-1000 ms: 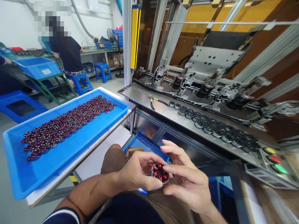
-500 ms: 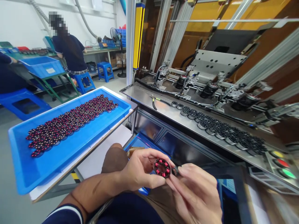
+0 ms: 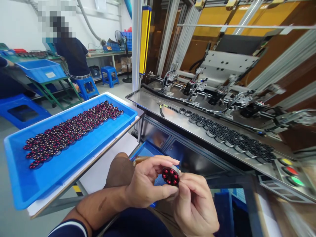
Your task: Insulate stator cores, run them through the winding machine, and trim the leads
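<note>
Low in the middle of the view, my left hand (image 3: 144, 184) pinches a small round wound stator (image 3: 171, 176) with red coils between thumb and fingers. My right hand (image 3: 195, 205) closes on the same stator from the right and below, fingers curled against its rim. To the left, a blue tray (image 3: 66, 161) on a board carries several rows of the same red-wound stators (image 3: 71, 130).
A steel machine bench (image 3: 172, 120) runs to the right with a long row of dark stator cores (image 3: 229, 136), pliers (image 3: 161, 108), winding fixtures and three coloured buttons (image 3: 291, 171). A blue bin (image 3: 148, 151) sits under my hands. A seated person (image 3: 70, 57) works at far left.
My right hand has curled in and closed on the stator from below. The stator has tilted so its face turns toward me, and both hands sit slightly lower.
</note>
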Demonstrator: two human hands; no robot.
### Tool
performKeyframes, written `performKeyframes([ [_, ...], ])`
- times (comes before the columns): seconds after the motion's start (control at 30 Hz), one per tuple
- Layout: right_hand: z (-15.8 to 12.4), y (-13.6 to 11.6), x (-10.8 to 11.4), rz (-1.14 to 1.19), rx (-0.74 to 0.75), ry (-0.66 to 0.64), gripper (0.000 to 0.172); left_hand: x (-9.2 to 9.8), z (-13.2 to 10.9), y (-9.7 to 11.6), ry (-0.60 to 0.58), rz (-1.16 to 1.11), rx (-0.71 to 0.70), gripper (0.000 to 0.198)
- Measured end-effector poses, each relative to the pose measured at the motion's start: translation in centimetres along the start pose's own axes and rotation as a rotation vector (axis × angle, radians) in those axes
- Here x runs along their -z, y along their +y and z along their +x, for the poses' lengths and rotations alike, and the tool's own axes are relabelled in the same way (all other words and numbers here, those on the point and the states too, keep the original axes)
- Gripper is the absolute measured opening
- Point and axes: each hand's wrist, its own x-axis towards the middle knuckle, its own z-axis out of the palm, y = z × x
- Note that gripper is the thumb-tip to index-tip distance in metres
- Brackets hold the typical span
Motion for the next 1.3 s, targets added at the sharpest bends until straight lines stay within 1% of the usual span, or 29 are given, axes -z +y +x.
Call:
performKeyframes([
  [0.07,0.3,0.3,-0.1,0.014,0.023,0.003,0.021,0.6,0.3,0.3,-0.051,-0.061,0.169,0.056],
  [0.1,0.5,0.4,-0.1,0.016,0.033,-0.006,0.021,1.0,0.5,0.5,-0.098,-0.084,0.259,0.059],
  [0.17,0.9,0.5,0.1,0.009,0.043,-0.039,0.020,1.7,0.8,0.6,-0.228,-0.134,0.406,0.057],
  [0.23,1.4,0.6,0.4,-0.001,0.047,-0.074,0.018,2.3,1.1,0.5,-0.356,-0.198,0.477,0.049],
  [0.27,1.5,0.5,0.5,-0.008,0.043,-0.089,0.018,2.5,1.2,0.3,-0.398,-0.231,0.485,0.047],
  [0.33,1.7,0.4,0.7,-0.026,0.027,-0.110,0.017,2.8,1.2,-0.2,-0.419,-0.287,0.468,0.045],
  [0.47,1.7,0.3,0.8,-0.059,-0.006,-0.117,0.016,2.8,1.1,-1.0,-0.378,-0.348,0.452,0.047],
  [0.57,1.7,0.2,0.8,-0.064,-0.021,-0.121,0.016,2.9,1.1,-0.9,-0.351,-0.372,0.403,0.049],
  [0.6,1.8,0.2,0.8,-0.056,-0.036,-0.127,0.016,3.0,1.2,-0.7,-0.343,-0.370,0.370,0.046],
  [0.73,2.1,0.1,0.7,0.024,-0.120,-0.132,0.017,3.1,1.3,0.2,-0.308,-0.324,0.248,0.024],
  [0.8,2.3,0.0,0.6,0.061,-0.150,-0.141,0.018,3.0,1.4,0.5,-0.264,-0.340,0.211,0.020],
  [0.9,2.5,0.0,0.6,0.077,-0.122,-0.175,0.018,2.7,1.4,0.6,-0.162,-0.407,0.192,0.030],
  [0.97,2.6,0.0,0.9,0.059,-0.047,-0.200,0.017,2.7,1.4,0.3,-0.123,-0.416,0.246,0.042],
  [1.0,2.6,0.1,1.1,0.045,-0.006,-0.216,0.017,2.8,1.3,0.1,-0.148,-0.411,0.308,0.047],
  [1.03,2.6,0.2,1.3,0.029,0.031,-0.232,0.018,2.9,1.3,-0.2,-0.208,-0.406,0.383,0.050],
  [1.1,2.7,0.4,1.6,-0.006,0.083,-0.272,0.019,3.0,1.2,-0.8,-0.369,-0.413,0.509,0.049],
  [1.13,2.6,0.4,1.7,-0.024,0.098,-0.285,0.019,3.1,1.1,-1.0,-0.428,-0.421,0.533,0.045],
  [1.17,2.6,0.4,1.8,-0.038,0.103,-0.287,0.018,3.1,1.0,-1.1,-0.448,-0.422,0.527,0.042],
  [1.2,2.5,0.4,1.8,-0.048,0.094,-0.278,0.017,3.1,0.9,-1.2,-0.432,-0.408,0.497,0.039],
  [1.3,1.9,0.1,1.3,-0.023,-0.004,-0.202,0.016,2.7,0.5,-1.1,-0.298,-0.273,0.336,0.035],
])
